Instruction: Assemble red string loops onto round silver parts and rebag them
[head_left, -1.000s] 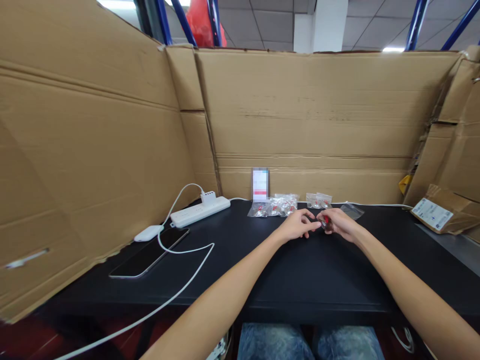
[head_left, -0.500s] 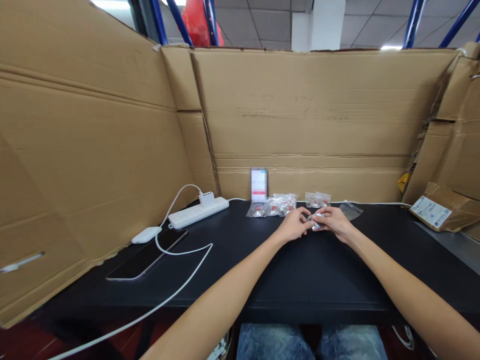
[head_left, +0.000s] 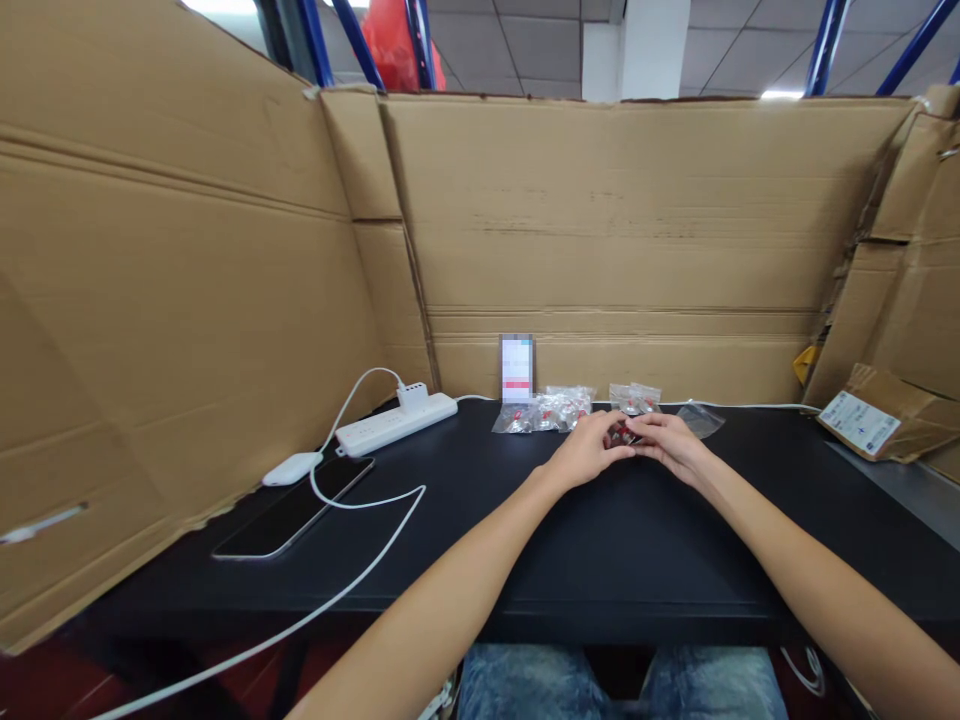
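Above the black table, my left hand and my right hand meet, fingers curled around a small clear plastic bag. Something red shows in it, too small and half hidden by the fingers to name. Both thumbs and fingertips press at its edges. Just beyond the hands lie a few clear bags with red bits. To the left is a heap of similar shiny clear bags. A flat clear bag rests to the right of my right hand.
A phone with a lit, blurred screen leans against the cardboard wall. On the left are a white power strip, a white cable and a dark tablet or phone. A labelled brown parcel sits at the right.
The silvery-looking packet between my fingers has turned, and red now shows in it. My hands have drawn slightly closer together around it.
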